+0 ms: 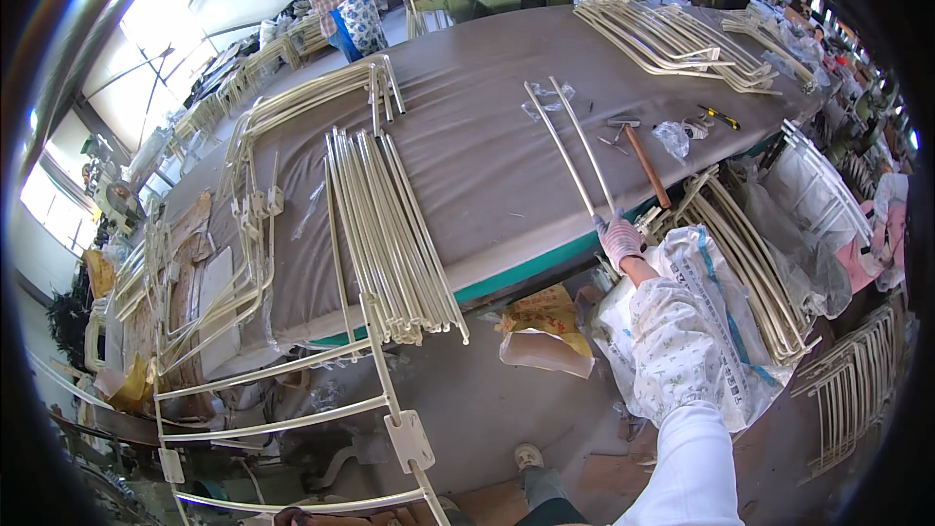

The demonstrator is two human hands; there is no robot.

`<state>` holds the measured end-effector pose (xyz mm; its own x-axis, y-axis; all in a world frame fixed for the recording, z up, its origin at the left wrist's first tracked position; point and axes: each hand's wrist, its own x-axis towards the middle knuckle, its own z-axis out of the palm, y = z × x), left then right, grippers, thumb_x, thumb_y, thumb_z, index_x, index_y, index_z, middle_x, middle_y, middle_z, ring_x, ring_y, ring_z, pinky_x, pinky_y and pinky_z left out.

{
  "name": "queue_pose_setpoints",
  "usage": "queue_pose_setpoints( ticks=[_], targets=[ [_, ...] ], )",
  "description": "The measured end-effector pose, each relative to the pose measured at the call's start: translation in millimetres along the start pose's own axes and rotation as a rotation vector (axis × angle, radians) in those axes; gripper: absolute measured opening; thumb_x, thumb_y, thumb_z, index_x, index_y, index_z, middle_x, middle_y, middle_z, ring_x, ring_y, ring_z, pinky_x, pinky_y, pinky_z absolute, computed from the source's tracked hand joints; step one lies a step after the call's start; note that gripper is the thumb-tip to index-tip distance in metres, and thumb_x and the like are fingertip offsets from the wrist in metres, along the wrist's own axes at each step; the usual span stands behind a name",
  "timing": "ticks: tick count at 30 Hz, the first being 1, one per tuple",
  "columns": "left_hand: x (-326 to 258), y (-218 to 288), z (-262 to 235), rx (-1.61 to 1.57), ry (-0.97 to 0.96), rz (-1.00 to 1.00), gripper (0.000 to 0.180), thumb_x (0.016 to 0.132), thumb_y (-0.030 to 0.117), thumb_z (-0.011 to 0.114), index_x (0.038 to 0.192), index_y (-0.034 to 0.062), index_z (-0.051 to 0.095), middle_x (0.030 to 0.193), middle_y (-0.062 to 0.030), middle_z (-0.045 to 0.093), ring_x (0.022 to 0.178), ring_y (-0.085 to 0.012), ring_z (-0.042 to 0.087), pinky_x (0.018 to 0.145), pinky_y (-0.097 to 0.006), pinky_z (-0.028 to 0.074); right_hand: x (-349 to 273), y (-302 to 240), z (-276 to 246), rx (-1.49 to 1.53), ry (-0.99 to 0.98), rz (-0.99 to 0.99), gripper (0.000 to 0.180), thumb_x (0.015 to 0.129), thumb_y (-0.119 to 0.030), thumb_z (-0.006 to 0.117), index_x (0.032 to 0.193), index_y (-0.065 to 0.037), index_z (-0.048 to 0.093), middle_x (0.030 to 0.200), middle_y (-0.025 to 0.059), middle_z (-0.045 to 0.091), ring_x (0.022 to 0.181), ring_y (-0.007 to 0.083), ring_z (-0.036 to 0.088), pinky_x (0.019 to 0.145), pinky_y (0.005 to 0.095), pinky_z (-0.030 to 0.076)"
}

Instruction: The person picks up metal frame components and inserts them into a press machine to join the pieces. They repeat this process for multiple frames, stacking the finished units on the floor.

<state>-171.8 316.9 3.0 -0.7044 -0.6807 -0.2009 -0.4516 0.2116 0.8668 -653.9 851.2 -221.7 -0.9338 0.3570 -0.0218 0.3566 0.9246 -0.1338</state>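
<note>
Gripping the near end of a pale rod (575,151) at the tabletop's (487,175) front edge, the gloved right hand (620,239) is closed around it; hammer (643,158) just beside.

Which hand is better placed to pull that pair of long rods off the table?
Right. The right hand already grips the rods at the table edge; the left hand is barely visible.
</note>
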Motion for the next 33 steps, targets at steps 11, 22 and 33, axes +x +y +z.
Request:
queue_pose_setpoints(
  ticks=[11,22,33],
  targets=[
    [-34.6,-24.5,-22.1,0.075,-0.151,-0.044,0.031,0.087,0.009,0.052,0.115,-0.0027,0.046,0.096,-0.0101,0.059,0.066,-0.0123,0.057,0.059,-0.024,0.046,-78.0,-277.1,-76.8,0.107,-0.056,-0.965,0.031,0.078,-0.029,0.055,0.093,-0.001,0.055,0.085,0.0173,0.058,0.083,0.0311,0.056,0.072,0.0437,0.043],
    [-58.5,-25.4,-43.6,0.010,-0.104,-0.155,0.025,0.085,0.011,0.054,0.107,0.0000,0.054,0.096,-0.0083,0.060,0.069,-0.0102,0.055,0.057,-0.022,0.044,-174.2,-458.2,19.8,-0.504,-0.233,-2.025,0.030,0.077,-0.020,0.055,0.106,-0.020,0.061,0.110,0.0064,0.056,0.111,0.0278,0.045,0.088,0.0405,0.039],
    [-71.9,-17.8,-46.3,0.000,-0.157,-0.240,0.025,0.084,0.007,0.053,0.108,-0.0005,0.054,0.099,-0.0103,0.060,0.091,-0.0163,0.056,0.074,-0.028,0.048,-190.1,-452.7,6.8,-0.748,0.161,-2.148,0.013,0.076,-0.019,0.052,0.086,-0.016,0.060,0.095,0.0021,0.057,0.089,0.0180,0.053,0.079,0.0345,0.039]
  ],
)
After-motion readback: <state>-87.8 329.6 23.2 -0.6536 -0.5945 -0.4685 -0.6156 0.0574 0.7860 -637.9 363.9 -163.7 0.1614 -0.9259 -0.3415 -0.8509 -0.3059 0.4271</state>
